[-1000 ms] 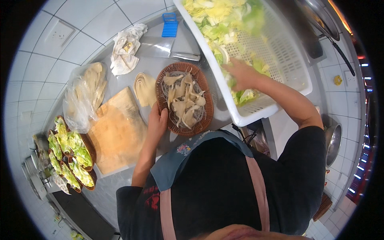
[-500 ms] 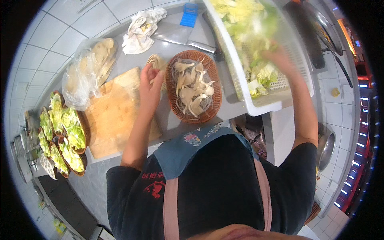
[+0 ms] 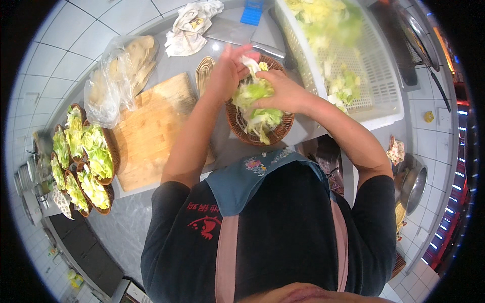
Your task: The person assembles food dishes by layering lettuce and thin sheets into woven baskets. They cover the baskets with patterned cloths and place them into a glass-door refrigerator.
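Observation:
Over the oval brown wicker basket (image 3: 287, 125), my right hand (image 3: 285, 93) grips a bunch of green and white lettuce leaves (image 3: 260, 93). My left hand (image 3: 230, 73) is at the far left side of the same bunch, its fingers stretched out and touching a pale leaf. The leaves cover most of what lies in the basket; only thin pale strands show below them. To the right stands a white perforated plastic crate (image 3: 371, 103) with more lettuce (image 3: 328, 30) in it.
A wooden board (image 3: 151, 134) lies left, by a plastic bag of mushrooms (image 3: 118, 76). Several lettuce-filled baskets (image 3: 98, 156) stand at the far left. A stack of pale slices (image 3: 204, 76), a cleaver (image 3: 230, 31), a crumpled cloth (image 3: 192, 28) and a blue peeler-like tool (image 3: 251, 12) lie behind.
My right hand has come from the crate to the basket with lettuce. My left hand has moved right to meet it. Lettuce now covers the mushrooms that showed in the basket.

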A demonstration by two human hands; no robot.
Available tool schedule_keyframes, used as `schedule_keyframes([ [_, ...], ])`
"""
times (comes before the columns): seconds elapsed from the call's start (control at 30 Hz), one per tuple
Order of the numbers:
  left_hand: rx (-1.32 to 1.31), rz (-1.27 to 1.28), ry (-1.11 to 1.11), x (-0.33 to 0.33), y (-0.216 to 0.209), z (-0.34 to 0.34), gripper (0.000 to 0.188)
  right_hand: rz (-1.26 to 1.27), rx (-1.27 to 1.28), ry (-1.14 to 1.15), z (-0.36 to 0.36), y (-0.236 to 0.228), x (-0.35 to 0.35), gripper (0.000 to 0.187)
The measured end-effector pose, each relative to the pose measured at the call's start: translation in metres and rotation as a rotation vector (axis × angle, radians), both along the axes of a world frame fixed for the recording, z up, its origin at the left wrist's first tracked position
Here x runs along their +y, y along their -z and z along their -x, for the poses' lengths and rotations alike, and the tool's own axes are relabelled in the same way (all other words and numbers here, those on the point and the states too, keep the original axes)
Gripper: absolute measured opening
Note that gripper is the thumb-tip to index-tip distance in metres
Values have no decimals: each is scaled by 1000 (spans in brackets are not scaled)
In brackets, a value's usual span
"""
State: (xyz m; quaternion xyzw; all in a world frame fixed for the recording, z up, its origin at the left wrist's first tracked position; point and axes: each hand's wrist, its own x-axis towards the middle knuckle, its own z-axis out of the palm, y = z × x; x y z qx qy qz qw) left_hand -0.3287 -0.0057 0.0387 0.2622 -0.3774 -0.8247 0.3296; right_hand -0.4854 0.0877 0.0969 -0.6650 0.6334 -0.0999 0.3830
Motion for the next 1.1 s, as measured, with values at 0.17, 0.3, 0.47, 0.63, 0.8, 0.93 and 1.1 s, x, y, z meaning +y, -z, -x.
schedule_keyframes([
  [0.17, -433, 670, -55, 36, 13, -11, 51, 155, 120, -121, 15, -29, 9, 65],
  [0.3, -569, 1194, 15, 56, 22, -18, 83, 11, -88, 186, 82, -83, 7, 63],
  [0.47, -780, 1466, 200, 85, -3, -8, 103, -159, 236, 648, 239, -4, 25, 93],
  [0.63, -1007, 1542, 126, 81, 14, -1, 109, -467, 121, 600, 206, 3, 34, 97],
  [0.8, -1112, 1437, 33, 70, 16, 9, 106, -181, 555, -53, 133, 39, 49, 101],
  [0.93, -985, 1357, 65, 65, 6, 3, 107, -161, 512, 6, 131, 50, 22, 74],
  [1.1, -530, 893, 10, 41, 0, -14, 102, 33, 229, 218, 175, 54, 23, 49],
])
